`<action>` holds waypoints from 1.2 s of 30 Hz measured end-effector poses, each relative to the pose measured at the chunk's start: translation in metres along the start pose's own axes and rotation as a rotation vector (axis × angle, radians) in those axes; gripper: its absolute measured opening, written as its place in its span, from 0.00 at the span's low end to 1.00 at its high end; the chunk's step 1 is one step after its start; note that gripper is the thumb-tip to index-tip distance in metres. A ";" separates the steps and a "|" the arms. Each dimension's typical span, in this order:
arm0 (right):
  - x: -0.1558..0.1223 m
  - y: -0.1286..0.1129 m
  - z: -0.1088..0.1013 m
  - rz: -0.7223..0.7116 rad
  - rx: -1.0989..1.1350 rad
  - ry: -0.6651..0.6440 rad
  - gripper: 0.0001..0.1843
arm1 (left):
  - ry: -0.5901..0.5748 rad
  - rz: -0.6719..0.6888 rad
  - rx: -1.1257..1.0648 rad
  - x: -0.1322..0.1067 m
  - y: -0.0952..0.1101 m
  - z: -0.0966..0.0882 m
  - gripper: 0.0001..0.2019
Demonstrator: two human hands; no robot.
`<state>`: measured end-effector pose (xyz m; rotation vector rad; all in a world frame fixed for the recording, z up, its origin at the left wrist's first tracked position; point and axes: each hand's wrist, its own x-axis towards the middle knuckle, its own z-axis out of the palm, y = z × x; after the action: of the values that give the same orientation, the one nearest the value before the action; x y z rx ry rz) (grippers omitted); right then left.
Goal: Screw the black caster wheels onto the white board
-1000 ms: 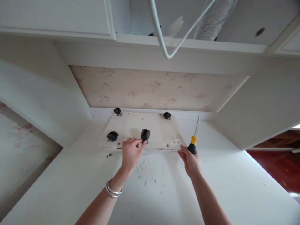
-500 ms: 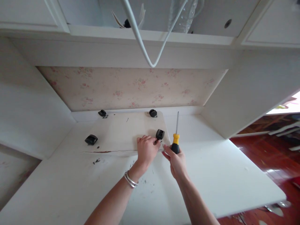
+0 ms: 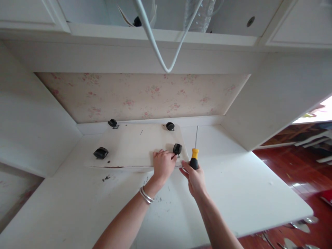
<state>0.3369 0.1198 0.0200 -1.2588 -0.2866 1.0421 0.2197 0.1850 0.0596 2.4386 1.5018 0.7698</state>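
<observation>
A pale wooden board (image 3: pixel 135 147) lies on the white desk (image 3: pixel 233 193) with black caster wheels at its corners. My left hand (image 3: pixel 163 164) is closed on the base of the near right caster (image 3: pixel 177 149), pinching it against the board. My right hand (image 3: pixel 195 178) grips a screwdriver (image 3: pixel 194 154) by its black and yellow handle, shaft pointing up and away, just right of that caster. Other casters sit at the near left (image 3: pixel 101 153), far left (image 3: pixel 112 122) and far right (image 3: pixel 169 126).
Small screws and dark debris (image 3: pixel 106 178) lie on the desk in front of the board. A floral back panel (image 3: pixel 145 95) and white side walls enclose the desk. A white wire loop (image 3: pixel 166 52) hangs from above. Red wooden floor (image 3: pixel 293 166) shows on the right.
My left hand carried the caster from the middle of the board's near edge to its near right corner. My right hand with the screwdriver came closer to it. The view shifted.
</observation>
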 end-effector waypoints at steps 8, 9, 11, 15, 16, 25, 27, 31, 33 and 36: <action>0.000 -0.001 0.003 0.001 0.005 0.020 0.17 | -0.046 -0.002 -0.001 0.002 -0.001 -0.001 0.11; 0.000 -0.001 0.003 -0.001 0.004 0.019 0.17 | -0.052 0.004 -0.002 0.003 -0.001 -0.001 0.10; -0.001 -0.001 0.003 -0.005 -0.003 0.015 0.17 | -0.052 0.013 -0.002 0.003 0.001 0.000 0.10; -0.002 -0.002 0.003 -0.016 -0.037 0.012 0.17 | -0.034 -0.002 0.001 0.003 0.004 0.000 0.09; -0.002 -0.003 0.003 -0.019 -0.052 0.011 0.17 | -0.035 -0.004 -0.002 0.003 0.005 -0.001 0.09; -0.006 -0.025 -0.033 -0.108 -0.326 0.061 0.25 | -0.018 0.097 -0.018 -0.008 -0.026 -0.020 0.10; -0.019 -0.031 -0.050 -0.145 -0.387 0.094 0.29 | -0.049 0.132 -0.014 -0.011 -0.036 -0.024 0.10; -0.052 -0.038 -0.082 -0.198 -0.562 0.183 0.37 | -0.079 0.189 0.018 -0.015 -0.040 -0.028 0.11; -0.067 -0.039 -0.092 -0.172 -0.625 0.207 0.37 | -0.094 0.224 0.035 -0.013 -0.037 -0.026 0.11; -0.083 -0.039 -0.095 -0.096 -0.682 0.181 0.37 | -0.116 0.262 0.061 -0.009 -0.030 -0.022 0.11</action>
<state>0.3769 -0.0028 0.0502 -1.9162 -0.5876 0.7571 0.1819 0.1887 0.0627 2.7099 1.1974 0.6198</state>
